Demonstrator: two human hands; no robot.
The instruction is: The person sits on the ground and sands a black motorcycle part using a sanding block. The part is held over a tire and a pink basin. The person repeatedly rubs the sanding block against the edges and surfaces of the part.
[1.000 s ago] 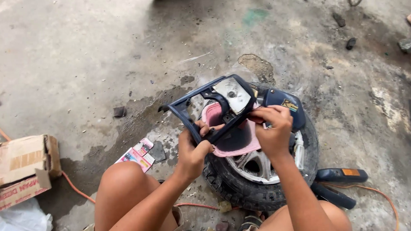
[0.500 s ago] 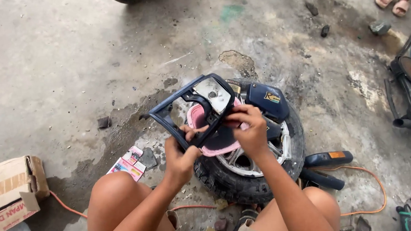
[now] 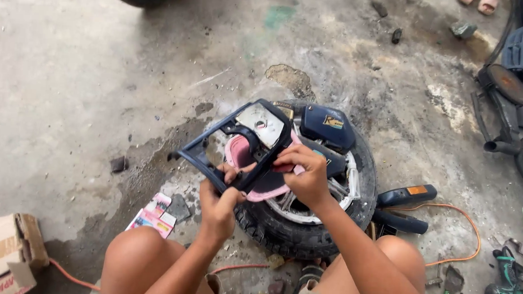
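1. Cardboard box (image 3: pixel 5 254) sat at far left on the concrete floor (image 3: pixel 73 71), orange cable (image 3: pixel 66 273) running past it; small colourful packets (image 3: pixel 153 214) lay near the left knee.
2. Left hand (image 3: pixel 218 202) was closed around the lower bar of the dark blue plastic frame (image 3: pixel 232 143), probably steadying it while tilted up.
3. Frame was held above the tyre (image 3: pixel 305 224), which lay flat, likely as a work stand.
4. Right hand (image 3: pixel 307 176) was curled narrow, fingers pinching the frame's right edge over a pink part (image 3: pixel 244 155).
5. Dark blue cover (image 3: pixel 327 126) rested on the wheel; black-and-orange tool (image 3: pixel 407 195) lay right of the tyre.
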